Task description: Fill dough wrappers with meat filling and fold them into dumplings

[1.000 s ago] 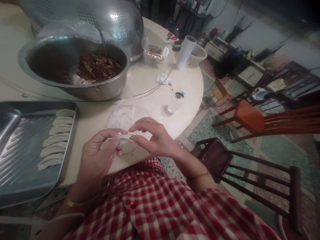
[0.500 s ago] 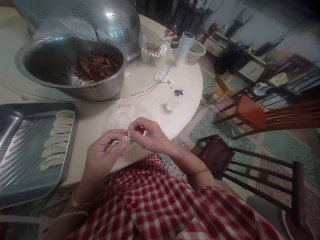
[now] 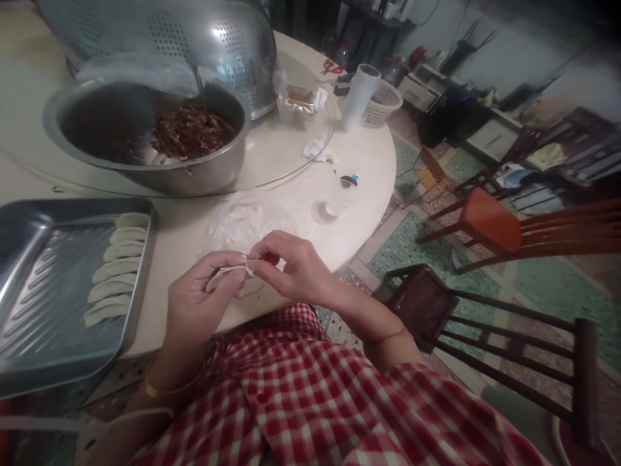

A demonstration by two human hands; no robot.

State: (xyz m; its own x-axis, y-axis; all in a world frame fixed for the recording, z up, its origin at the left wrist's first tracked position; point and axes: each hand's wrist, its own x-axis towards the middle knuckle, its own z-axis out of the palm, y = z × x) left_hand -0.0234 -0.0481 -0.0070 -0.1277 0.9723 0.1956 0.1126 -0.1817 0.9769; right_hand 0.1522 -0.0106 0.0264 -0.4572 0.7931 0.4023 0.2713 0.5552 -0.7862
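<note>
Between my two hands, over the near edge of the table, is a folded dumpling (image 3: 224, 277) of pale dough. My left hand (image 3: 201, 291) is closed around its body, thumb on the near side and fingers behind. The fingertips of my right hand (image 3: 286, 268) pinch its right end, touching the left fingertips. What is inside the dough is hidden. To the left, a metal tray (image 3: 53, 210) holds a column of several finished-looking dumplings (image 3: 115, 268) along its right side. A steel bowl (image 3: 194, 175) behind holds dark minced filling (image 3: 194, 133) and a utensil standing in it.
Behind my hands lies a crumpled clear plastic bag (image 3: 237, 223). A small clear cup (image 3: 337, 202) stands right of it. Farther back are a large colander (image 3: 233, 52), a wrapped package (image 3: 299, 100), a white roll (image 3: 361, 97) and a basket (image 3: 388, 107). Chairs (image 3: 422, 304) stand at right.
My right fingertips have shifted slightly at the dumpling's end, and its edge looks flatter. The whole scene has moved a little right in view. Both hands keep their hold.
</note>
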